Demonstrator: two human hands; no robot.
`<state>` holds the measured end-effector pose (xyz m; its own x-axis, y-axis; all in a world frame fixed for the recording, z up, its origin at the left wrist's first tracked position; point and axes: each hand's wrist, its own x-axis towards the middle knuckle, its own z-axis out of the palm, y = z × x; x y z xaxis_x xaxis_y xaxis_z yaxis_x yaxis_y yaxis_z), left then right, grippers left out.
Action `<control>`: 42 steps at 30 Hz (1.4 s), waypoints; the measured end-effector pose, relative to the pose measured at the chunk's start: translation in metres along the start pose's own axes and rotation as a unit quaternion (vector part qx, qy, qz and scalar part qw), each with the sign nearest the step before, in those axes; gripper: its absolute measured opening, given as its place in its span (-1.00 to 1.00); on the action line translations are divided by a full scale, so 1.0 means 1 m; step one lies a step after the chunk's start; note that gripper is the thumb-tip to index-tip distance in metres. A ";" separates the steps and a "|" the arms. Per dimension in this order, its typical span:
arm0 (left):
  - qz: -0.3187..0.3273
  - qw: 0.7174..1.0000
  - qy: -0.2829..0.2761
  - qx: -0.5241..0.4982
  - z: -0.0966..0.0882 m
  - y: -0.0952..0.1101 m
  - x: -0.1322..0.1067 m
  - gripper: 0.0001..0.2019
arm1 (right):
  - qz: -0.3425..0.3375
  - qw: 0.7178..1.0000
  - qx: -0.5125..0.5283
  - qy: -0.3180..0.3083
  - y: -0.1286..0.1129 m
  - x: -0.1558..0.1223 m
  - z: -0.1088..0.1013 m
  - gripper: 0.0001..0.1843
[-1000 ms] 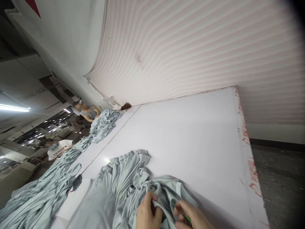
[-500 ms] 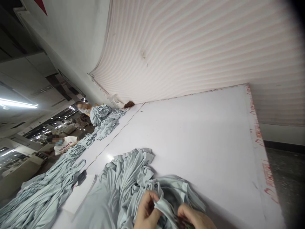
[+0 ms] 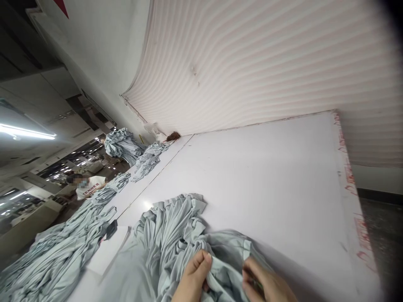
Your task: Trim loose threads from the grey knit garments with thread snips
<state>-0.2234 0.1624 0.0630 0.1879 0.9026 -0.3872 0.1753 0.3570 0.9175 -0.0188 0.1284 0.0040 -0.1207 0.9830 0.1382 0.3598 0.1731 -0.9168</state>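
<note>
A pale blue-grey garment [image 3: 228, 272] of thin cloth lies gathered at the table's near side. My left hand [image 3: 197, 274] pinches its edge between thumb and fingers, so the hand is closed. To the right, my right hand [image 3: 267, 283] is curled beside a folded corner of the same cloth, its fingertips at or touching that corner. A small greenish thing shows inside the right palm, too hidden to name. More of the same cloth [image 3: 170, 222] is heaped in folds to the left of my hands.
The white table [image 3: 261, 180] runs up to a striped wall panel [image 3: 239, 63]. Paper sheets [image 3: 108, 249] and a dark object [image 3: 111, 230] lie left of the heap. Long cloth piles [image 3: 63, 251] line the left side, where a co-worker [image 3: 91, 186] stands; another carries a cloth bundle [image 3: 121, 142].
My right hand has moved slightly right and up, and the cloth between my hands has flattened, its dark opening gone. At the far end, the co-worker's bundle has risen and shifted left.
</note>
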 end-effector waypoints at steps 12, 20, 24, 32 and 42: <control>0.010 0.998 -0.019 -0.058 0.005 -0.006 0.002 -0.55 | -0.029 0.996 0.008 -0.087 -0.027 0.020 -0.016 -0.79; -0.007 0.997 0.008 -0.070 0.009 -0.003 0.001 -0.54 | -0.036 0.995 -0.055 -0.074 -0.029 0.023 -0.007 -0.80; -0.002 0.999 0.007 -0.045 0.010 -0.001 0.000 -0.54 | -0.023 0.994 -0.056 -0.091 -0.030 0.026 -0.013 -0.77; -0.008 1.000 0.005 -0.007 0.009 -0.004 0.003 -0.53 | -0.002 0.992 -0.061 -0.114 -0.035 0.026 -0.024 -0.82; -0.014 1.000 0.008 0.007 0.009 -0.011 0.008 -0.50 | 0.007 0.992 -0.066 -0.112 -0.034 0.027 -0.024 -0.86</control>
<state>-0.2152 0.1637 0.0489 0.1671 0.8964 -0.4106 0.1947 0.3782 0.9050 -0.0116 0.1501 0.0478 -0.3123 0.9496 0.0266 0.4782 0.1814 -0.8593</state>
